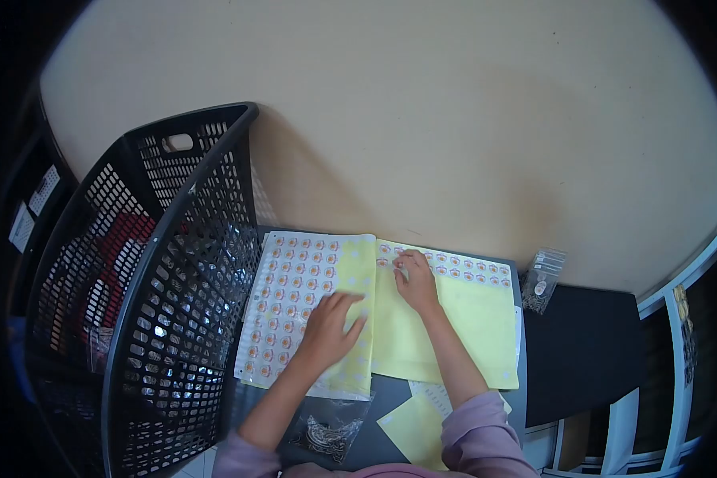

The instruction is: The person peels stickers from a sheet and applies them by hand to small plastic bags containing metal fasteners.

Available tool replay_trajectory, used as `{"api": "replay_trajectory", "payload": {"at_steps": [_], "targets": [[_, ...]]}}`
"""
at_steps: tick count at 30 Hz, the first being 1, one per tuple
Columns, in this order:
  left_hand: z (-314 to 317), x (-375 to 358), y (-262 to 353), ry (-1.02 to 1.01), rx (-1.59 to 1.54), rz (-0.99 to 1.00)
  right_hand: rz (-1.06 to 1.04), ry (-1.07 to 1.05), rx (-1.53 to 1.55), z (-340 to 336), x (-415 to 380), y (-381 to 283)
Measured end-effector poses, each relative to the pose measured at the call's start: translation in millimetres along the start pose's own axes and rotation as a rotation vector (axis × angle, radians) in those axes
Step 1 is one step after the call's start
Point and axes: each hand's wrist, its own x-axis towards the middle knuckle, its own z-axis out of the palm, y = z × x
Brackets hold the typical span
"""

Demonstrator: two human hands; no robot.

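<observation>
Her left hand (332, 323) lies flat, fingers spread, pinning the left sticker sheet (295, 307), while the right hand (414, 279) pinches at a sticker on the right sheet (454, 319) near its top edge, seemingly peeling.

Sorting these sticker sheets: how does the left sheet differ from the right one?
The left sheet is mostly covered in stickers; the right sheet keeps only its top rows. The left hand lies flat on the left sheet; the right hand touches the right sheet's top rows. Both have yellow backing.
</observation>
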Motion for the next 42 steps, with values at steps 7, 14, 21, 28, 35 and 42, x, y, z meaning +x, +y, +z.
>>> {"api": "replay_trajectory", "payload": {"at_steps": [7, 14, 21, 28, 35, 42], "targets": [[76.8, 89.6, -54.7, -0.04, 0.215, 0.068, -0.188, 0.109, -0.073, -2.9, -1.3, -0.7], [84.7, 102.3, -58.4, -0.071, 0.254, 0.057, -0.161, 0.146, -0.052, 0.7, -2.6, 2.7], [93.5, 110.3, -60.1, -0.011, 0.416, 0.169, -0.085, 0.141, -0.02, 2.1, -2.4, 4.4], [99.8, 108.1, -66.7, -0.018, 0.404, 0.133, -0.099, 0.117, -0.044, 2.6, -3.8, 4.0], [102.9, 105.2, -66.4, 0.025, 0.346, 0.024, -0.075, 0.086, -0.043, 3.2, -4.6, 5.6], [103.0, 106.8, -71.4, 0.067, 0.237, -0.011, -0.064, 0.071, -0.085, 1.8, -4.1, 4.2]]}}
